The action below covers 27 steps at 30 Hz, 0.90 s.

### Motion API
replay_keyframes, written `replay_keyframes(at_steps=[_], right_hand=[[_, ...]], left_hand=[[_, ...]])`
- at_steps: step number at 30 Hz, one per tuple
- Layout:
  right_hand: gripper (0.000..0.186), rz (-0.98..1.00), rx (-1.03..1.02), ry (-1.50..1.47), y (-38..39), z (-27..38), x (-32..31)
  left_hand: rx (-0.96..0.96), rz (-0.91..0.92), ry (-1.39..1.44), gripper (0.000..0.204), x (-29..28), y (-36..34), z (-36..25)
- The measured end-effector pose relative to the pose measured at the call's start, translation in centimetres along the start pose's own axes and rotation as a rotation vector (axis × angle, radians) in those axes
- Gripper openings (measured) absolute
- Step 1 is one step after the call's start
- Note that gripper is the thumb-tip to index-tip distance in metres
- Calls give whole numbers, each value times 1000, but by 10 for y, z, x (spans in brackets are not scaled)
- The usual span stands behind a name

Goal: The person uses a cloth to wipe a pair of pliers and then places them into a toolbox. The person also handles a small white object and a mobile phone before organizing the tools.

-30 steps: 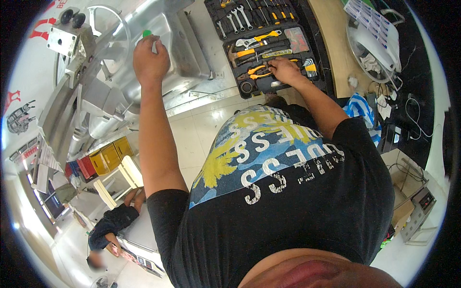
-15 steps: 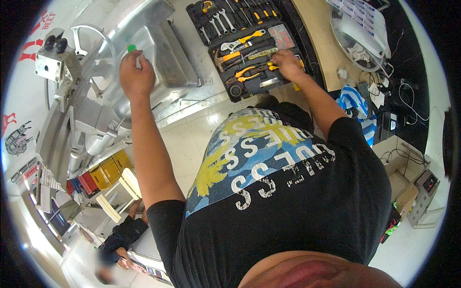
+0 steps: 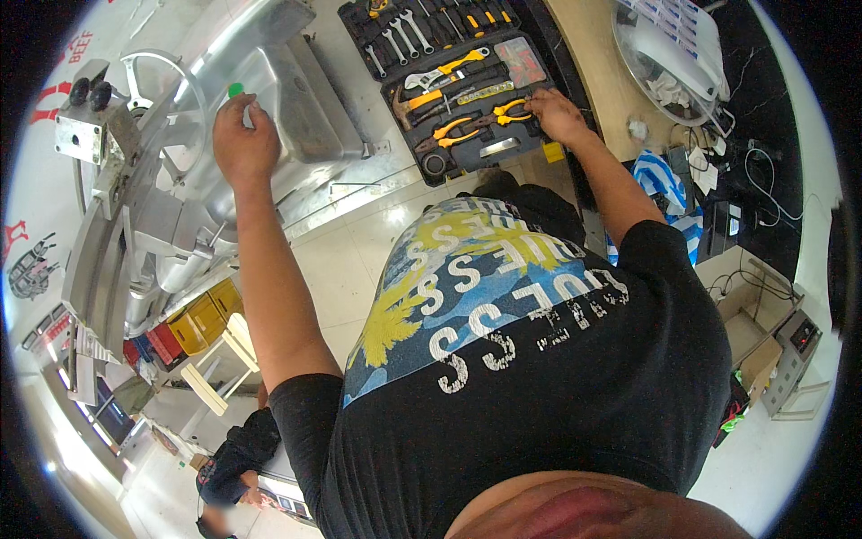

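Note:
My right hand (image 3: 558, 119) reaches into an open black tool case (image 3: 471, 164). Its fingers close at the handle ends of yellow-handled pliers (image 3: 510, 111), which lie in the case. A second pair of yellow-handled pliers (image 3: 453, 133) lies beside them. Over a shiny metal machine (image 3: 310, 126) my left hand (image 3: 245, 144) is curled, thumb and forefinger bent toward each other. A small green round thing (image 3: 235, 90) shows just past those fingertips. Whether it is held or belongs to the machine I cannot tell.
The case also holds a hammer (image 3: 404, 110), an adjustable wrench (image 3: 449, 70) and several spanners (image 3: 415, 32). A wheel-fitted metal frame (image 3: 148, 81) stands at the left. Right of the case is a wooden board (image 3: 588, 45). Another person (image 3: 238, 463) is at lower left.
My right hand has shifted right and up over the case, so more of the pliers' handles shows. My left hand keeps its place by the green thing. The other person has moved.

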State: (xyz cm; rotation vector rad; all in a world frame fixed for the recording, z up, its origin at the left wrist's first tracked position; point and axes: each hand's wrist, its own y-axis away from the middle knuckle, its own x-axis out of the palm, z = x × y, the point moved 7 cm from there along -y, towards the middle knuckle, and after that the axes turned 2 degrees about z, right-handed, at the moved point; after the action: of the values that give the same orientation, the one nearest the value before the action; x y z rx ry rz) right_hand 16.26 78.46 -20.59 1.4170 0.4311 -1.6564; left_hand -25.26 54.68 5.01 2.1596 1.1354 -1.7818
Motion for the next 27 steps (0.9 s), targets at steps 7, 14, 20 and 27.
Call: replay_keyframes(at_steps=[7,14,20,27], right_hand=[[24,-226,17,-124,1,-11,-3],[25,-177,89,-48,-4,-6,-2],[25,-239,100,-65,-10,-8,0],[30,-297,204,-259,2,-15,-17]], left_hand=[[8,2,4,23,1,0,2],[23,-6,-15,23,0,0,2],[34,-14,-2,23,0,-1,1],[44,-30,14,23,-1,1,2]])
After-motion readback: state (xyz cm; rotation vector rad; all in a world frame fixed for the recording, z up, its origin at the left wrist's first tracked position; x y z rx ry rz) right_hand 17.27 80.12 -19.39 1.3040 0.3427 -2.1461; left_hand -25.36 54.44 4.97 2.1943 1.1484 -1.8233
